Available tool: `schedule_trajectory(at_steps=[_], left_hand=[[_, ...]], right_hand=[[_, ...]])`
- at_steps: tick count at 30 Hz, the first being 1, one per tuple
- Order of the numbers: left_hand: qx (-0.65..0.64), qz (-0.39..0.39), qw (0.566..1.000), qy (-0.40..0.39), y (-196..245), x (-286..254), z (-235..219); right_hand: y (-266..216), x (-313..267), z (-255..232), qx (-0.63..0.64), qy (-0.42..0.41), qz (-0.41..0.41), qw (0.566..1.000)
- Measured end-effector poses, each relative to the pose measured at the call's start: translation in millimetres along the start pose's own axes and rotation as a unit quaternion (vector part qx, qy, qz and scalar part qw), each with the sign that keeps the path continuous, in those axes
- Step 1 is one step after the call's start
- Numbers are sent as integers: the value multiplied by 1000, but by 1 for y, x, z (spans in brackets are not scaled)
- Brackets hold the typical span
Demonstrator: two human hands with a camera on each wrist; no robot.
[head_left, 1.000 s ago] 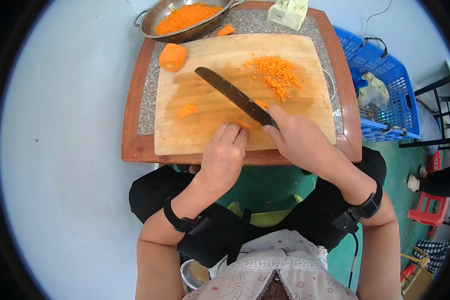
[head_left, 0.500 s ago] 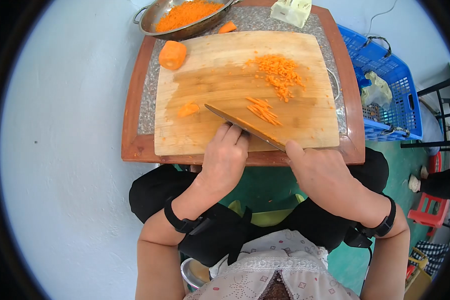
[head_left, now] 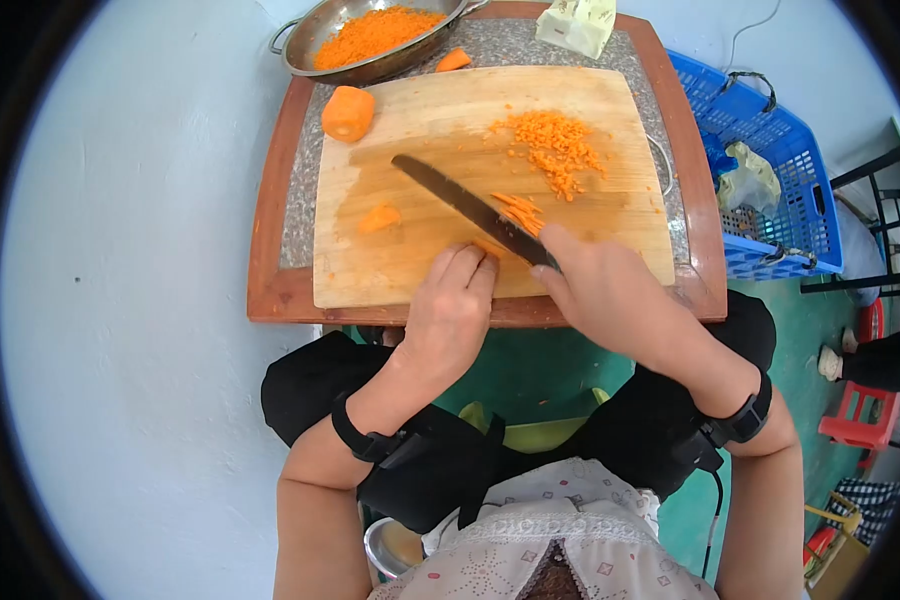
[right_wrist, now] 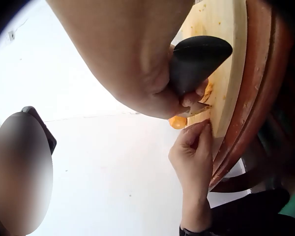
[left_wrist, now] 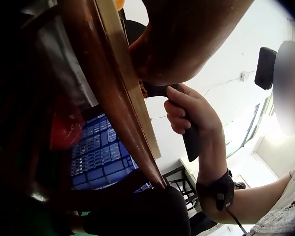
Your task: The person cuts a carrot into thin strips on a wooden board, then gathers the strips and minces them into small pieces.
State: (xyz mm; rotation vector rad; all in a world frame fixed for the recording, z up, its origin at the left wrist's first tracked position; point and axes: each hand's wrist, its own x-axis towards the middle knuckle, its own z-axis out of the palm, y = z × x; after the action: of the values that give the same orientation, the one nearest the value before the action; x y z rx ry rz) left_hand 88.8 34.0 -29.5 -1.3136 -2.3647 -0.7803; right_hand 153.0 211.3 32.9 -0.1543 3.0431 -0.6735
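The right hand (head_left: 610, 295) grips the black handle (right_wrist: 196, 61) of a knife; its dark blade (head_left: 455, 197) points up and left over the wooden board (head_left: 410, 120). At the board's front edge the left hand (head_left: 448, 310) holds a small carrot piece (head_left: 487, 247) down with bent fingertips, close beside the blade. Thin carrot strips (head_left: 520, 213) lie just behind the knife, diced carrot (head_left: 555, 150) farther back on the right. A flat carrot slice (head_left: 379, 218) lies left of the blade, and a thick carrot chunk (head_left: 348, 113) stands at the board's back left corner.
Behind the board are a metal pan (head_left: 370, 70) of chopped carrot, a carrot end (head_left: 453, 60) and a pale printed packet (head_left: 577, 27). A blue basket (head_left: 770, 150) stands right of the table, a red stool (head_left: 860, 418) on the floor beyond.
Since half a second ago the knife and right hand have moved up and left, the blade now partly covering the strips. One second ago fewer strips showed. The left hand has barely moved.
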Motion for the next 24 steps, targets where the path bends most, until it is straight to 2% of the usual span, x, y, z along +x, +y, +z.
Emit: schedule_trajectory(at_steps=[4, 13, 16, 18, 22, 24], left_hand=[[12, 0, 1000, -19, 0, -2, 1], [22, 5, 997, -68, 1, -4, -2], [14, 3, 998, -56, 1, -2, -3], [12, -4, 998, -56, 1, -3, -3], [14, -16, 998, -61, 2, -2, -2], [19, -12, 999, -42, 2, -2, -2]], right_hand=[[-6, -16, 5, -53, -28, -10, 998], [-5, -36, -2, -41, -34, -32, 998], [-13, -31, -2, -54, -56, -5, 997], [-14, -22, -1, -27, -56, -18, 998], [-10, -4, 5, -24, -30, -31, 999], [3, 9, 5, 29, -3, -1, 1000]])
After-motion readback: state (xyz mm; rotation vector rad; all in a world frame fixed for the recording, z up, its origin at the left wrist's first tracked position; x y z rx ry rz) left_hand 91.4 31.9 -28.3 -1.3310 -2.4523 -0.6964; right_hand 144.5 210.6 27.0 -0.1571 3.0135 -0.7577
